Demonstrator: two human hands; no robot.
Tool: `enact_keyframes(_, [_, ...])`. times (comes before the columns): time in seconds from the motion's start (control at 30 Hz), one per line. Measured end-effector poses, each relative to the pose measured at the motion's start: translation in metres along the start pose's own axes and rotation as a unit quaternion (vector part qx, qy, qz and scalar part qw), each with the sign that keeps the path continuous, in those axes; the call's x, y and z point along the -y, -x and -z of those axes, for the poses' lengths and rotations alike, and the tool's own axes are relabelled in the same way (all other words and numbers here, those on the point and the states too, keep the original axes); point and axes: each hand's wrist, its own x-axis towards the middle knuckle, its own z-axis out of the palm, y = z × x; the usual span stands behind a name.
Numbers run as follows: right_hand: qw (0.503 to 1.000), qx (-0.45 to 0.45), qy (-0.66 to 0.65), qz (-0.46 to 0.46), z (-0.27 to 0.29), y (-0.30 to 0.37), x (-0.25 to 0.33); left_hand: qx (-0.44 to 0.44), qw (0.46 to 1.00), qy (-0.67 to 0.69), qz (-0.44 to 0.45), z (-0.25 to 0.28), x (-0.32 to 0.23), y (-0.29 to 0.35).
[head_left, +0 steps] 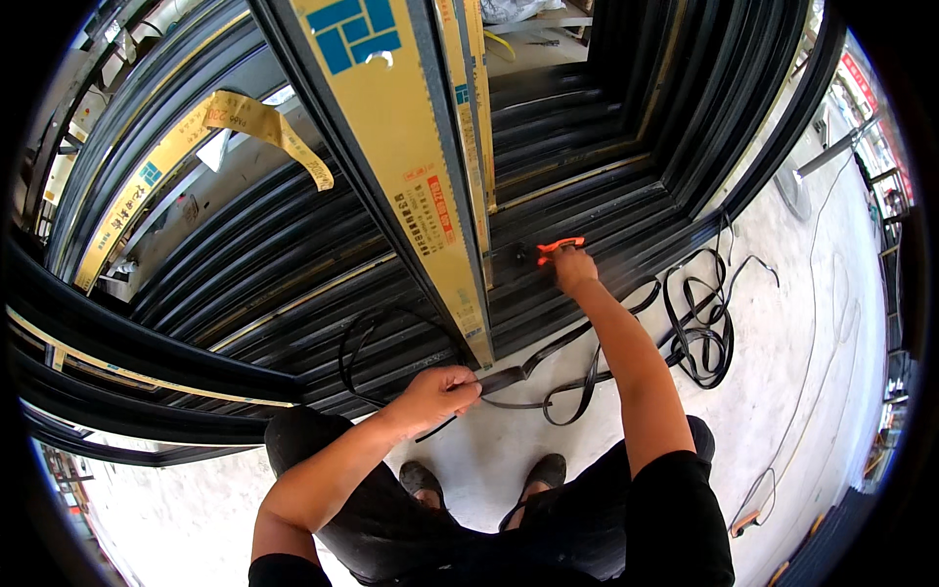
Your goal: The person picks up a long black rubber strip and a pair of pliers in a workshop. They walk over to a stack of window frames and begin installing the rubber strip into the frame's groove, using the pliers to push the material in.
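My left hand (435,399) is closed in a pinch on the end of a flat black strip (504,382), just in front of the foot of an upright bar (445,235) faced with yellow printed film. Loops of this or similar strip lie to both sides of that hand. Farther forward and to the right, my right hand (575,268) grips an orange-handled hand tool (560,246) above the stacked black frames (548,293). The tool's dark head blends into the black profiles, so whether it is pliers or scissors I cannot tell.
Tangled black strip (702,328) lies on the pale floor (773,372) at the right. A peeled yellow film end (269,127) curls up at the upper left. Black frames lean around the bar on both sides. A thin cord with an orange-brown piece (746,521) lies at the lower right.
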Motion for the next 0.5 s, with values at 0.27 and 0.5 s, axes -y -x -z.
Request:
enact_keyframes(0.27, [0.936,-0.169,-0.304,0.043,0.12,0.093,0.03,-0.017,1.0,-0.006,-0.008,0.015,-0.018,0.001])
enact_keyframes(0.5, [0.543,0.286,-0.786,-0.074,0.207,0.198,0.073,0.005,0.998,0.049,-0.045,0.018,-0.023,-0.005])
